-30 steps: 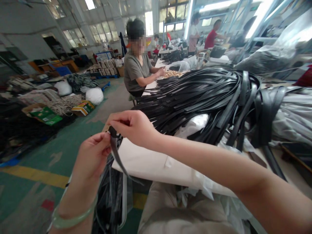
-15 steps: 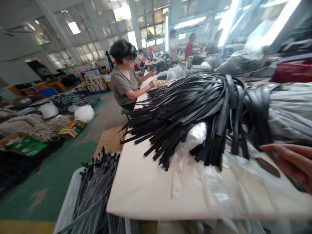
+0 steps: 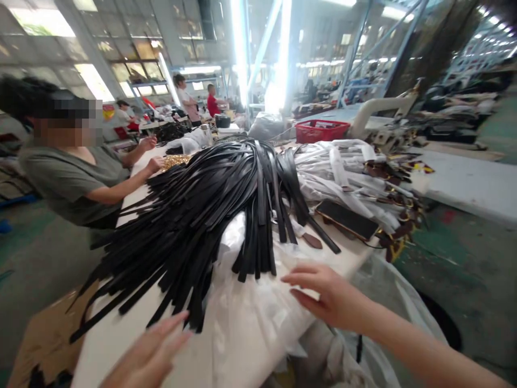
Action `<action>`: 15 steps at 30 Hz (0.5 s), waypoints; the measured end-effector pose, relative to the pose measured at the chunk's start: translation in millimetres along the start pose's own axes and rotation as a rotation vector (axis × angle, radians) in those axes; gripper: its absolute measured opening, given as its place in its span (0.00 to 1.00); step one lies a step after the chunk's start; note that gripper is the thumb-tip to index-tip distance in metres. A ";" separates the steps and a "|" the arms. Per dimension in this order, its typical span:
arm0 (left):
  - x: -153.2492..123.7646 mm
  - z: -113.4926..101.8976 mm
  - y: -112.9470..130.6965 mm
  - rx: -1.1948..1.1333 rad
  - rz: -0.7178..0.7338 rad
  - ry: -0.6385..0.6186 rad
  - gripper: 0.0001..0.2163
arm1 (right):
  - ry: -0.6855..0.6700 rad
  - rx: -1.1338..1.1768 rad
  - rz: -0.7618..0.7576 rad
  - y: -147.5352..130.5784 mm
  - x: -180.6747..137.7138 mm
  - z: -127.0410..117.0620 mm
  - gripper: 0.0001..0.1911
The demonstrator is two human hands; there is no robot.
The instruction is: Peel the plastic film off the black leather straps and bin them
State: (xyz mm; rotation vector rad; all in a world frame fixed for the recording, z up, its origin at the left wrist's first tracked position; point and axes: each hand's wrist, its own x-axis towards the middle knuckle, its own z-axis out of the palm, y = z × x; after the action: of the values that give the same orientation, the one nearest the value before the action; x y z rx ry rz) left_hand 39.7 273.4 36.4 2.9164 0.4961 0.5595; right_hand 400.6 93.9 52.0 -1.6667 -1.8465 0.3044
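A large heap of black straps [image 3: 218, 188] lies fanned out over the white table [image 3: 109, 345], their loose ends toward me. My left hand [image 3: 149, 350] is low in the view, just in front of the strap ends, fingers stretched and nothing in them; it is somewhat blurred. Over clear plastic bags [image 3: 258, 312], my right hand [image 3: 323, 293] hovers with thumb and fingers apart, also holding nothing. A brown leather strap tip [image 3: 312, 240] pokes out beyond it, beside a dark phone [image 3: 347, 220].
White-wrapped straps [image 3: 343, 172] with metal buckles are piled at the right. Behind them stand a red basket [image 3: 321, 130] and a sewing machine [image 3: 383, 110]. A co-worker [image 3: 81, 167] works at the table's left side, near gold-coloured pieces [image 3: 175, 161]. Cardboard [image 3: 48, 334] lies low at left.
The view has swung to the right, so the heap and the co-worker appear farther left. My left hand has come into view, and my right hand shows farther in over the table.
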 end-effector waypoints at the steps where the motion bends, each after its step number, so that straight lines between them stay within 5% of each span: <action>1: 4.7 14.9 6.5 0.057 0.136 -0.077 0.20 | -0.049 -0.070 -0.133 -4.9 11.4 5.8 0.17; 3: 14.7 40.4 20.6 0.132 0.279 -0.138 0.18 | -0.127 -0.222 -0.368 -7.7 39.6 18.7 0.22; 6: 28.1 57.3 39.9 0.048 0.255 -0.013 0.11 | -0.153 -0.376 -0.551 6.6 87.8 40.9 0.28; 11: 29.8 40.4 65.0 -0.017 -0.118 0.008 0.11 | -0.183 -0.435 -0.629 43.0 133.8 71.7 0.28; 15: 17.0 32.6 65.1 0.349 -0.001 -0.054 0.25 | -0.145 -0.402 -0.638 51.7 131.4 79.2 0.26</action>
State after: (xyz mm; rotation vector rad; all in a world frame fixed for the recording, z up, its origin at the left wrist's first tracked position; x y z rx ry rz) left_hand 86.1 216.1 24.2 3.2482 0.6471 0.4295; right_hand 395.5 247.1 -0.1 -1.2082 -2.5547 -0.2369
